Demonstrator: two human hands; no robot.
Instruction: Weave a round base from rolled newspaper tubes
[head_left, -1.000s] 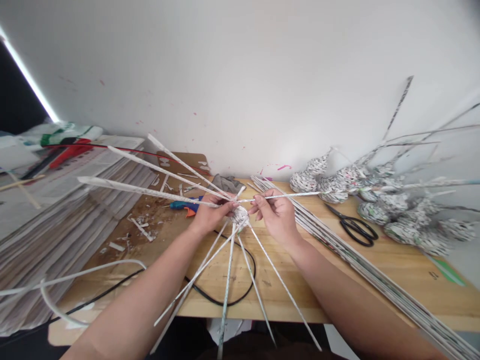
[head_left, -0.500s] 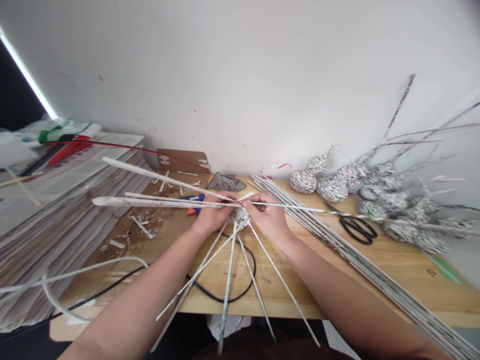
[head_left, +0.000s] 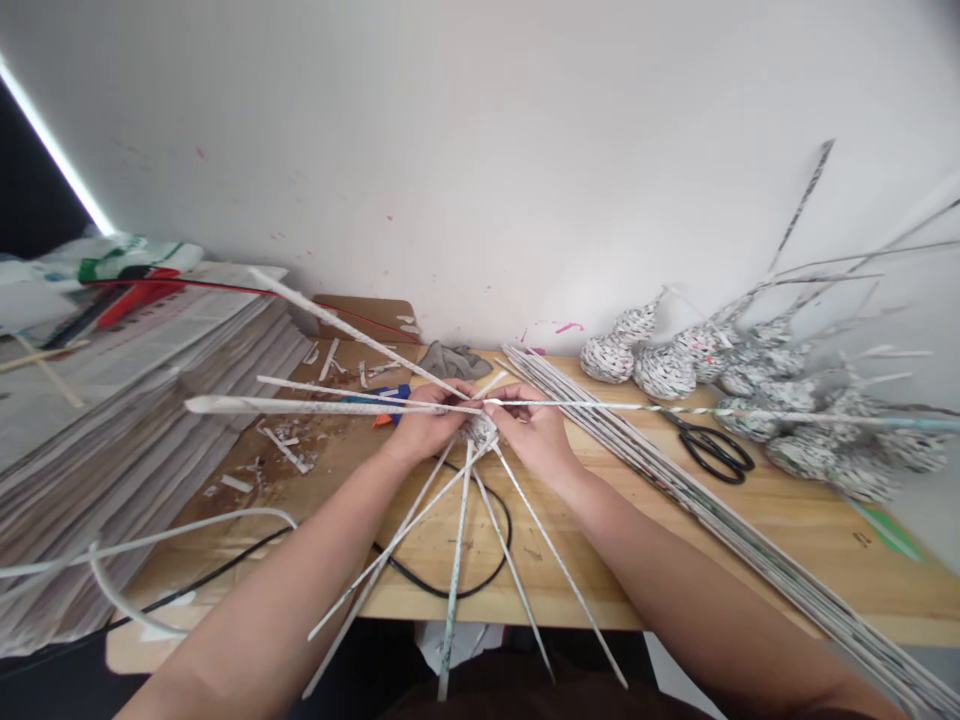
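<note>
Between my hands is a small woven paper piece point(head_left: 481, 430), with several rolled paper tubes point(head_left: 457, 560) fanning out from it toward me and to the left. My left hand point(head_left: 436, 415) is closed on the piece's left side, where the left-pointing tubes cross its fingers. My right hand point(head_left: 531, 420) pinches a long thin paper tube point(head_left: 637, 407) at the piece's upper edge; that tube runs far out to the right. The fingertips of both hands nearly meet, and they partly hide the weave.
A bundle of paper tubes point(head_left: 675, 490) lies diagonally on the right. Black-handled scissors point(head_left: 712, 450) rest beside woven paper gourd shapes point(head_left: 667, 370). Stacked newspapers point(head_left: 150, 430) stand at left. Behind my left hand are a blue-orange glue gun point(head_left: 386, 405) and a grey cloth point(head_left: 454, 360). A black cable point(head_left: 450, 594) loops below.
The upper left tube has swung up to a steeper angle. The long tube on the right now reaches further across the view. Both hands stay in nearly the same place.
</note>
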